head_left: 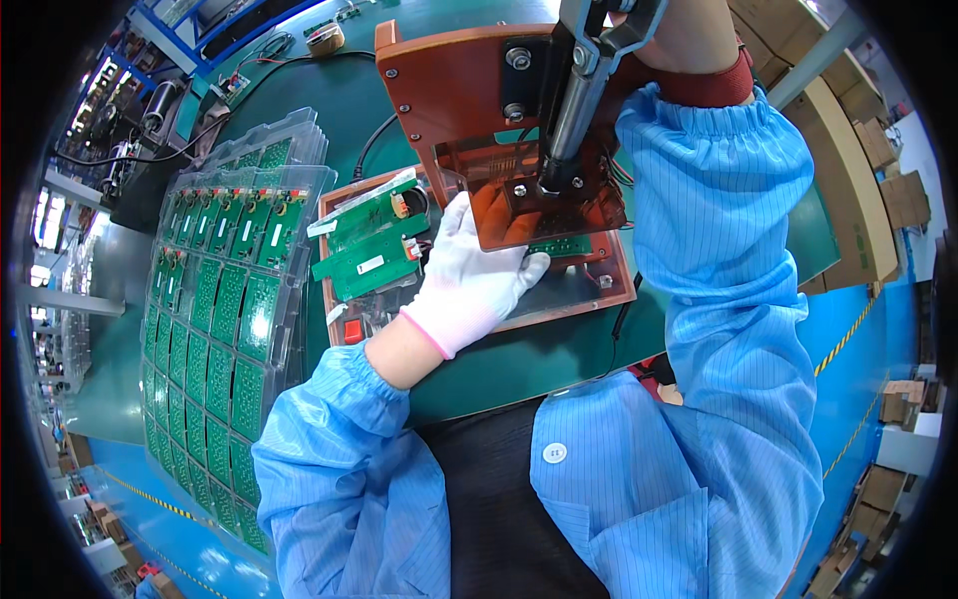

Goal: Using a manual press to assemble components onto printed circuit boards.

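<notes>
My left hand (467,278), in a white glove with a pink cuff, reaches under the tinted see-through plate of an orange-brown press fixture (449,85). Its fingers stretch out beneath the plate and show dimly through it; the thumb is spread apart, close to a green circuit board (561,246) in the fixture. Whether the fingers touch that board is hidden. My right hand (684,35) is at the top edge beside the metal lever (639,35) of the fixture's clamp, its fingers mostly out of view. A red band circles that wrist.
Two green boards (371,265) with white connectors lie on the fixture's left part, above a red button (352,330). Stacked clear plastic trays (317,190) of green boards stand to the left. Cables cross the green table (469,384). Cardboard boxes (833,150) stand at right.
</notes>
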